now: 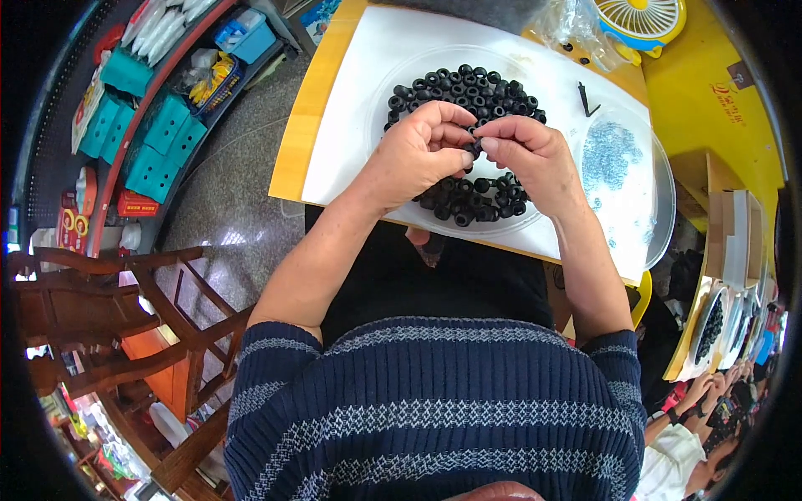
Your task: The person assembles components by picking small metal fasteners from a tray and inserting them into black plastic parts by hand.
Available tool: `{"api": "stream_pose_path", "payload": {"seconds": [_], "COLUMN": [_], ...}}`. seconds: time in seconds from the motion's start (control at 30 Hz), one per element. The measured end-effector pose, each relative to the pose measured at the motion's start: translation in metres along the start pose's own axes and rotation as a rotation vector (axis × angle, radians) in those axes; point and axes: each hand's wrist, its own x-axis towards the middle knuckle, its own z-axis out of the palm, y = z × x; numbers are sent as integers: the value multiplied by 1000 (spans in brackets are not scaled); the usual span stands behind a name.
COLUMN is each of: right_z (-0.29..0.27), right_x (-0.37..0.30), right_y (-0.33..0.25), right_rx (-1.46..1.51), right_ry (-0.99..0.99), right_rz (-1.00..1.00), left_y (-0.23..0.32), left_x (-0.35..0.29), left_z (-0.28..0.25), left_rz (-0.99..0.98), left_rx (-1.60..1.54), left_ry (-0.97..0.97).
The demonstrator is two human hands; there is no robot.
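Observation:
Over a clear round tray [378, 100] my two hands meet, fingertips almost touching. My left hand [424, 149] is closed, its thumb and fingers on a small black part [473, 150]. My right hand [535, 154] pinches at the same part from the other side. Fingers cover much of it, so its exact shape is hard to make out. Many black hollow round parts [464, 83] fill the tray beneath and around my hands. To the right, a second clear round tray [664, 192] has lots of tiny bluish clear pieces [610, 154] in it.
A thin black V-shaped tool [587, 100] lies between the trays on the white sheet [342, 108]. Behind are a clear plastic bag [576, 33] and a yellow-and-blue fan [642, 21]. Shelves with teal bins [159, 142] and wooden chairs [167, 334] stand left. Another person's hands [710, 388] show at far right.

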Motion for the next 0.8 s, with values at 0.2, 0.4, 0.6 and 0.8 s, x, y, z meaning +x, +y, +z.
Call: {"api": "stream_pose_path", "payload": {"seconds": [0.2, 0.4, 0.6, 0.8], "right_z": [2, 6, 7, 7], "right_x": [2, 2, 2, -1], "right_y": [2, 5, 0, -4], "right_rx": [-32, -147, -191, -289], "right_ry": [6, 46, 51, 31], "right_rz": [4, -72, -47, -83], "left_y": [-2, -2, -1, -2], "left_x": [0, 0, 0, 1], "left_z": [-1, 0, 0, -2], "left_rz": [-1, -11, -8, -24], "left_rx": [-8, -24, -65, -89], "left_ry": [-2, 9, 20, 54]}}
